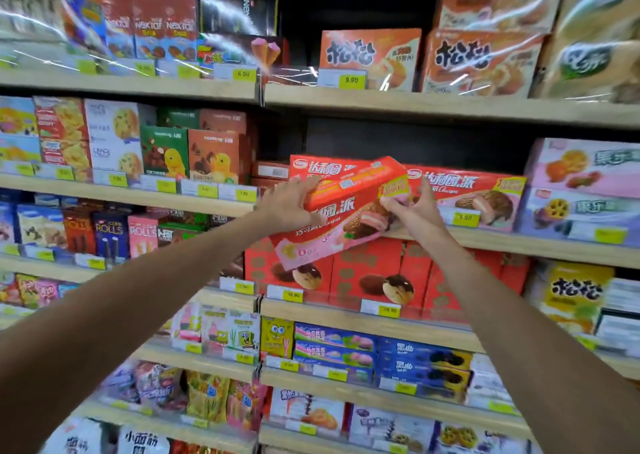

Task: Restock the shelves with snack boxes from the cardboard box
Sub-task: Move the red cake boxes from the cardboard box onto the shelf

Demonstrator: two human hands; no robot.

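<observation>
A red and pink snack box (349, 211) with a chocolate pie picture is tilted in front of the middle shelf (540, 244). My left hand (289, 202) grips its upper left end. My right hand (414, 209) holds its right end from below. Behind it stand two boxes of the same kind, one (313, 166) at the left and one (474, 194) at the right, on that shelf. The cardboard box is out of view.
Shelves run across the whole view, packed with other snack boxes. Dark open space (398, 142) lies above the red boxes on the middle shelf. Red boxes with chocolate puffs (367, 273) fill the shelf just below. Yellow price tags line the shelf edges.
</observation>
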